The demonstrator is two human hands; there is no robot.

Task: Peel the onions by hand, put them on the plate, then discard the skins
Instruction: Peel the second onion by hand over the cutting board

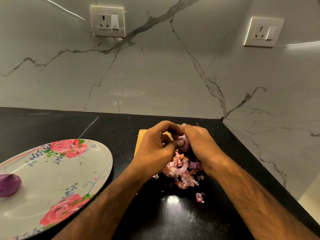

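Both my hands meet above the black counter, curled round a small purple onion (183,143) that shows only between them. My left hand (155,146) grips it from the left with the thumb on its surface. My right hand (199,144) holds it from the right. A heap of pink and purple skins (181,174) lies on the counter right below the hands. One peeled purple onion (8,185) sits on the flowered white plate (57,172) at the left.
A wooden board (141,137) lies partly hidden under my left hand. A stray skin piece (199,198) lies nearer to me. The black counter (69,125) ends at marble walls behind and on the right, with two wall sockets (107,21).
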